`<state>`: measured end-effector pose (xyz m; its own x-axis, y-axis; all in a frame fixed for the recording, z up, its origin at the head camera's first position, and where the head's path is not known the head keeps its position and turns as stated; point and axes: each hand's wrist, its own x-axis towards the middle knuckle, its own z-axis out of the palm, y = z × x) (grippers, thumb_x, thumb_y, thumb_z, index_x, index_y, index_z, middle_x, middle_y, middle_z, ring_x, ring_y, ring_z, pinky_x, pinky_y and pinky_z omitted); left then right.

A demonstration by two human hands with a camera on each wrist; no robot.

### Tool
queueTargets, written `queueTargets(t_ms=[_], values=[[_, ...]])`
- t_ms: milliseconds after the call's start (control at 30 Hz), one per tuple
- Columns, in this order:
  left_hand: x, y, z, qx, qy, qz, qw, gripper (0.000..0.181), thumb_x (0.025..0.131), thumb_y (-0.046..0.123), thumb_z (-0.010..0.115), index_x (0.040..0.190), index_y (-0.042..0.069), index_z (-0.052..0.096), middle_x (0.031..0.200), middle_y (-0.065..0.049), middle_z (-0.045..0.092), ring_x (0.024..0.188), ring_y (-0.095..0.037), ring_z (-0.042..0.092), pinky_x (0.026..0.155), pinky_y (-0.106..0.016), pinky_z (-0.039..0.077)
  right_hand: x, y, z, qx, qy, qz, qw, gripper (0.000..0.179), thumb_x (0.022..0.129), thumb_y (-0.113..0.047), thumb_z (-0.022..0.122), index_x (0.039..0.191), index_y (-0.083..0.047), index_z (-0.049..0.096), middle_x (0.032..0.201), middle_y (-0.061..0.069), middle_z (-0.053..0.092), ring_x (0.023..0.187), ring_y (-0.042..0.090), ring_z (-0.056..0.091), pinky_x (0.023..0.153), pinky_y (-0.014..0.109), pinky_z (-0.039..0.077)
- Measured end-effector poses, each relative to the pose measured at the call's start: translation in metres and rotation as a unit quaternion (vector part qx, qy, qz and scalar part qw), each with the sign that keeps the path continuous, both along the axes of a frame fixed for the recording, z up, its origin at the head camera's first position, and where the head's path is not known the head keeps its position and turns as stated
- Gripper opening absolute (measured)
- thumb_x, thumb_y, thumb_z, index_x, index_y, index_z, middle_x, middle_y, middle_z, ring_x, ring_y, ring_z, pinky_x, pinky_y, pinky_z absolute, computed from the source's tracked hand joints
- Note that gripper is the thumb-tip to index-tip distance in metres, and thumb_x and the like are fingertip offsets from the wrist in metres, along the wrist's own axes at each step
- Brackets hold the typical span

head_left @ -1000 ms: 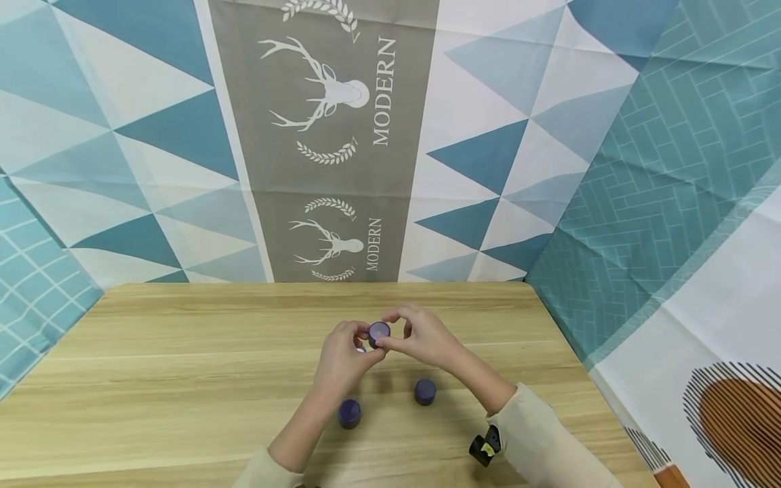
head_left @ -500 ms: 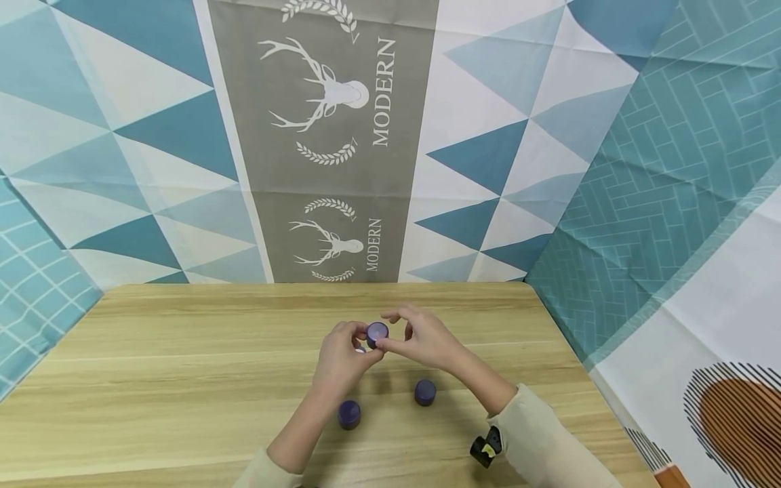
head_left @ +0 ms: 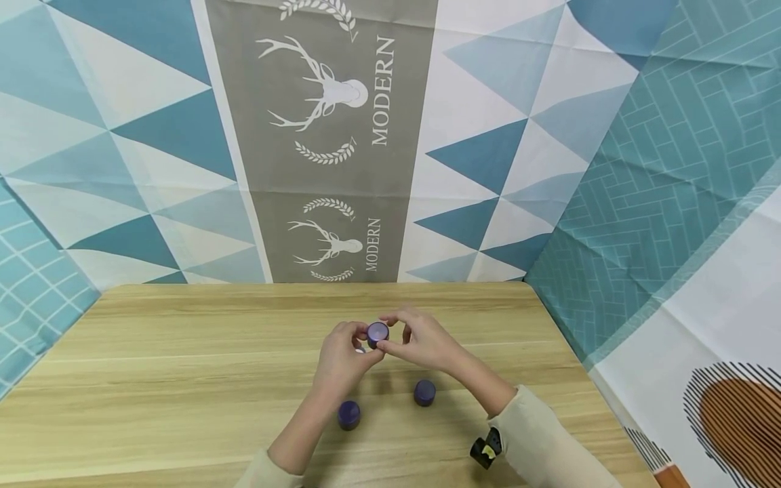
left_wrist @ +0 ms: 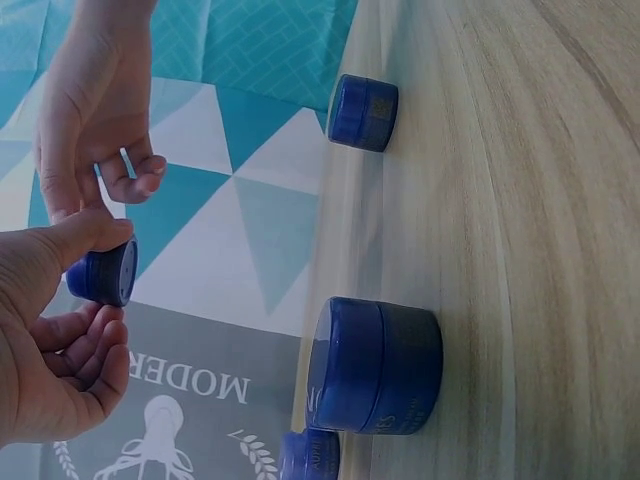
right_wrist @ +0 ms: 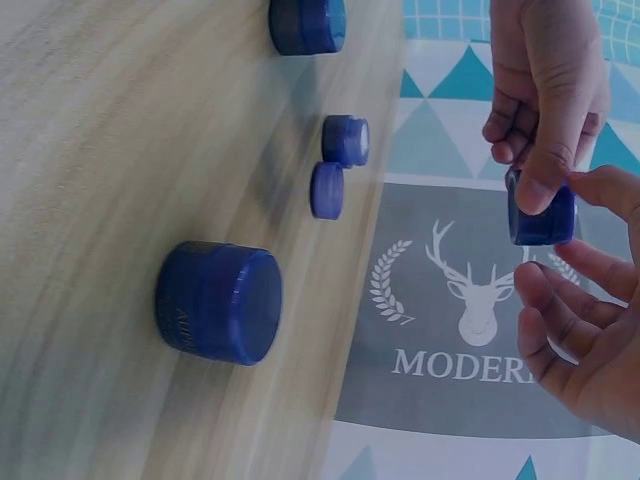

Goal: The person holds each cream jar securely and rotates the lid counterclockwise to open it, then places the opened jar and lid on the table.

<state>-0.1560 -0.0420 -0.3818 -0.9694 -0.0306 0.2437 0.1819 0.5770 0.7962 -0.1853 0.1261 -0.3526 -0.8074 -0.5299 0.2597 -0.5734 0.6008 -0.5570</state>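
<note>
A small dark blue-purple jar [head_left: 377, 333] is held up above the table between both hands. My left hand [head_left: 343, 354] pinches it from the left, thumb on one side and fingers on the other. From the right, my right hand [head_left: 429, 341] has its thumb at the jar's near edge and its forefinger curled round the far side. In the right wrist view the raised jar [right_wrist: 548, 222] shows its side, partly covered by the left thumb. Beneath the hands, in that view, a small jar with a whitish top [right_wrist: 346, 140] stands beside a flat blue lid [right_wrist: 327, 190].
Two larger blue jars stand on the wooden table [head_left: 183, 379] nearer the body: one jar [head_left: 350, 415] by the left forearm, another jar [head_left: 424, 392] inside the right forearm. A black wrist-camera mount [head_left: 485, 447] hangs at the right sleeve. Patterned cloth [head_left: 476, 135] hangs behind the table.
Both hands stay nearly in place round the raised jar. The right forefinger has come slightly closer to it.
</note>
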Motion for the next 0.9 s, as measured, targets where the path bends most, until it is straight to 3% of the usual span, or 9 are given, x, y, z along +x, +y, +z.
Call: queueTargets(t_ms=[267,500,633,767,900], values=[[-0.0001,0.0001,0.0003,-0.001,-0.003,-0.001,1.0,0.031,0.069,0.018,0.078,0.094,0.004,0.066,0.092,-0.01,0.062,0.081,-0.019,0.053,0.066,-0.025,0.043,-0.0003,-0.0008,-0.0017,-0.015,-0.004,-0.018,0.9997,0.032,0.081,-0.027,0.073,0.107,-0.012,0.065,0.103,0.005,0.063,0.067,0.011,0.053,0.057,0.018,0.045],[0.0003,0.0,-0.0009,-0.007,0.0,-0.001,1.0,0.031,0.07,0.02,0.077,0.093,0.004,0.066,0.091,-0.009,0.062,0.079,-0.018,0.052,0.067,-0.025,0.043,-0.0003,-0.0007,-0.0012,0.008,0.002,-0.001,1.0,0.035,0.083,-0.025,0.07,0.115,-0.011,0.064,0.11,0.004,0.062,0.066,0.007,0.051,0.058,0.018,0.044],[0.0005,-0.0008,-0.0014,-0.009,0.003,0.0,1.0,0.032,0.069,0.019,0.078,0.094,0.004,0.066,0.091,-0.009,0.062,0.081,-0.022,0.054,0.066,-0.025,0.043,-0.0003,-0.001,-0.0019,0.001,-0.002,-0.011,0.9999,0.041,0.082,-0.029,0.071,0.117,-0.009,0.062,0.111,0.008,0.063,0.066,0.007,0.051,0.056,0.018,0.044],[0.0008,-0.0015,-0.0012,-0.008,0.004,0.0,1.0,0.032,0.069,0.019,0.079,0.094,0.004,0.066,0.091,-0.009,0.062,0.082,-0.024,0.055,0.066,-0.025,0.043,-0.0003,-0.0013,-0.0027,-0.009,0.0,-0.024,0.9997,0.037,0.08,-0.03,0.073,0.111,-0.011,0.065,0.108,0.009,0.064,0.065,0.008,0.051,0.055,0.018,0.044],[0.0011,-0.0008,-0.0008,-0.005,-0.004,-0.003,1.0,0.031,0.07,0.02,0.078,0.094,0.004,0.066,0.092,-0.009,0.062,0.081,-0.02,0.053,0.066,-0.025,0.043,0.0,-0.0009,-0.0023,-0.002,0.005,-0.01,0.9999,0.032,0.081,-0.026,0.072,0.108,-0.012,0.064,0.107,0.006,0.063,0.065,0.009,0.052,0.057,0.018,0.045]])
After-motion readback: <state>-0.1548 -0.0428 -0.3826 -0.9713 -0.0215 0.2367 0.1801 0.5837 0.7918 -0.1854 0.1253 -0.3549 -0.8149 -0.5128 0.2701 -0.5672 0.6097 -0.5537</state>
